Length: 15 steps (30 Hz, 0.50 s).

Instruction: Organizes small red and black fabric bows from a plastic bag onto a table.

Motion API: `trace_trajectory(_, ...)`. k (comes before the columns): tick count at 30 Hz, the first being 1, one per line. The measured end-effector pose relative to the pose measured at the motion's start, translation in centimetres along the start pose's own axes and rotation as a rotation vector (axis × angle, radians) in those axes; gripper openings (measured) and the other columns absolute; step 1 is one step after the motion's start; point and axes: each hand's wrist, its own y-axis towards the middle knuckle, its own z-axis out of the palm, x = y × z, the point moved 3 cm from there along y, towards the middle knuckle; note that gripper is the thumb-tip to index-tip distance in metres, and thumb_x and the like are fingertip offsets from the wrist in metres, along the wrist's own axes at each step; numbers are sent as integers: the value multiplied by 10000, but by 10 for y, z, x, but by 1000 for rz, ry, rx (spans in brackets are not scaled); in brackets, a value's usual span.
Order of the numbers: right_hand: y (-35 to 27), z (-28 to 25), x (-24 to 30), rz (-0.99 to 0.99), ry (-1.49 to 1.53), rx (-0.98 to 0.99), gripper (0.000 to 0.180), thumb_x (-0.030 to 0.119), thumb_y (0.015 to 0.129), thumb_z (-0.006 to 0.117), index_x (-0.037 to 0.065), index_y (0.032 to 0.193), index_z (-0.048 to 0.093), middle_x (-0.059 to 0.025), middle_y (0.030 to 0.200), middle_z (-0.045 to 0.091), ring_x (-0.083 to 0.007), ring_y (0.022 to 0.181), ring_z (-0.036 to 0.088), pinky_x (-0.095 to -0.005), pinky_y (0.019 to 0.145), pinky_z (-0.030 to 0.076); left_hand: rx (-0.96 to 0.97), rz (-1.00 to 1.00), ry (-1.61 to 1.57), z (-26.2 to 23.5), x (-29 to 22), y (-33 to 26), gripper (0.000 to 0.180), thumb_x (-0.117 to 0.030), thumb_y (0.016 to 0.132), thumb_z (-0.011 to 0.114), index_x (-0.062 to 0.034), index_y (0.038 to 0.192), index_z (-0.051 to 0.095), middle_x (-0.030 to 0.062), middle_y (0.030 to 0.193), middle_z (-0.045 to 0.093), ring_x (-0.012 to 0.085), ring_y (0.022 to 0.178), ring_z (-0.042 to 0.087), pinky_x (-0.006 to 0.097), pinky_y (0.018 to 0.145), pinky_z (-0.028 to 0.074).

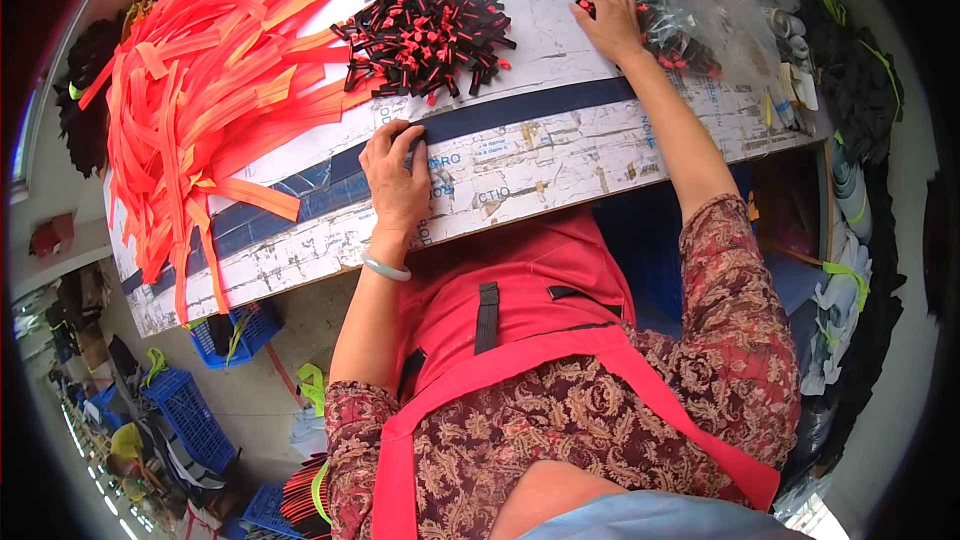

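a small black-and-red strip (pixel 585 5) is pinched by the right hand (pixel 612 28) over the tabletop (pixel 548 25), long axis slanted toward the far left; whether anything is held by the left hand (pixel 396 182) cannot be told.

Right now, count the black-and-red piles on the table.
2: the middle pile beside the orange strips; the right pile, partly under clear plastic, where more may hide.
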Motion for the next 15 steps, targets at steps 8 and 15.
trace_trajectory(8,20,34,100,-223,327,129,340,214,872,671,176,1209,672,-50,1248,638,-284,1176,572,-442,1034,431,14,9,10,1,-2,2,232,-97,862,692,-120,1093,705,76,1192,625,270,1161,560,386,1011,367)
trace_trajectory(15,-1,15,54,118,683,349,305,126,842,728,115,1146,707,-57,1089,672,-228,986,666,-331,894,537,4,17,-15,1,-4,3,220,-91,855,685,-105,1075,691,69,1172,611,272,1162,551,392,1014,359)
